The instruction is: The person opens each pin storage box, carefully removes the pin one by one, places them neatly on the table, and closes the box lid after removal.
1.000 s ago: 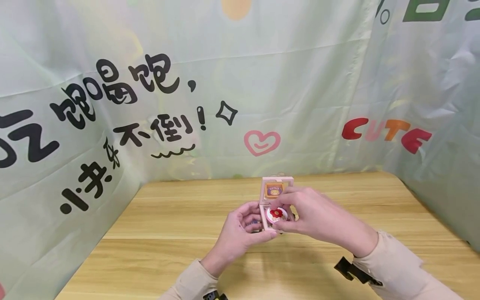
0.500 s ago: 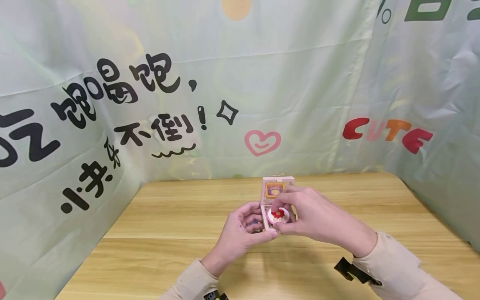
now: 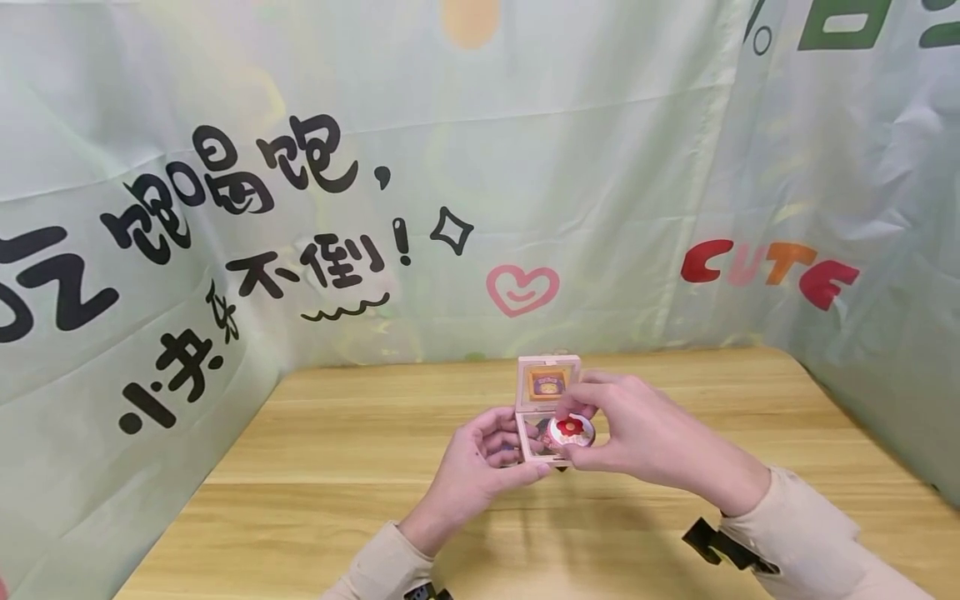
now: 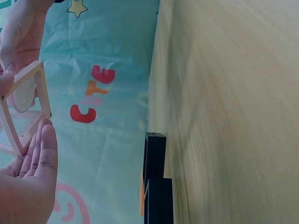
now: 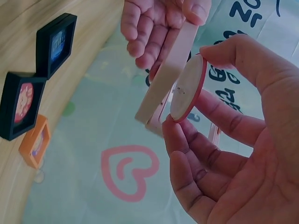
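A hinged pink display frame (image 3: 519,386) with see-through panels stands opened out above the table, and my left hand (image 3: 474,462) grips its lower half at the left and front edges. Between the thumb and fingers of my right hand (image 3: 660,429) is a round badge (image 3: 582,433), white with a red flower. In the head view the badge overlaps the right side of the frame's lower half. The right wrist view shows the badge's plain pale back (image 5: 186,91) and red rim, held on edge beside the pink frame (image 5: 170,70). The left wrist view shows the frame's thin bars (image 4: 43,95).
Two black frames (image 5: 57,44) and a small orange frame (image 5: 36,142) stand on the wooden table (image 4: 233,116) behind the hands. Through the pink frame's upper panel the orange frame (image 3: 548,385) shows. A printed cloth (image 3: 600,192) hangs along the table's back and sides.
The badge, in my right hand's fingers, has shifted right from over the middle of the lower half. My left hand and the pink frame have barely moved.
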Tool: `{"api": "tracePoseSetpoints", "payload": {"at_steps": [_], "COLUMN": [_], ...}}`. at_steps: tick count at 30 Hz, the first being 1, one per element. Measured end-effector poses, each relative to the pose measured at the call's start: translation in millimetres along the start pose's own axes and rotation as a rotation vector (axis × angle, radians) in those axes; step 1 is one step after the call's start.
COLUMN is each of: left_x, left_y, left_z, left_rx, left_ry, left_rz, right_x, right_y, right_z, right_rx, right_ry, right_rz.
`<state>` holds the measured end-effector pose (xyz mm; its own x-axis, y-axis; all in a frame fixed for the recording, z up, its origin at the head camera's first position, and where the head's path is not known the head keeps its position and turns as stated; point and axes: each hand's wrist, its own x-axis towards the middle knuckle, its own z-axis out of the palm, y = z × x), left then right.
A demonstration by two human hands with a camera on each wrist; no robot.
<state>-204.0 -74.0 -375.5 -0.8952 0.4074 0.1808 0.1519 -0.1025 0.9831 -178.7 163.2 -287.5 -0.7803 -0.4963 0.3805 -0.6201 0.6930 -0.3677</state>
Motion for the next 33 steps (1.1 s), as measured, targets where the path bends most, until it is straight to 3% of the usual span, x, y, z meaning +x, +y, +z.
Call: {"api": "tracePoseSetpoints", "payload": {"at_steps": [17,33], "left_x": [0.8,3.9], "left_y": [1.0,5.0], "left_z": [-5.4,-10.1], "left_rx": [0.022,0.012], "left_ry": [0.027,0.062], "left_rz": [-0.016,-0.024], "right_x": [-13.6,-26.7], "right_y": [27.2,67.2], "right_z": [-12.2,-3.3], "right_rx": [-0.091,-0.115], "right_ry": [0.012,-0.046], "right_rz": [0.053,0.177]}}
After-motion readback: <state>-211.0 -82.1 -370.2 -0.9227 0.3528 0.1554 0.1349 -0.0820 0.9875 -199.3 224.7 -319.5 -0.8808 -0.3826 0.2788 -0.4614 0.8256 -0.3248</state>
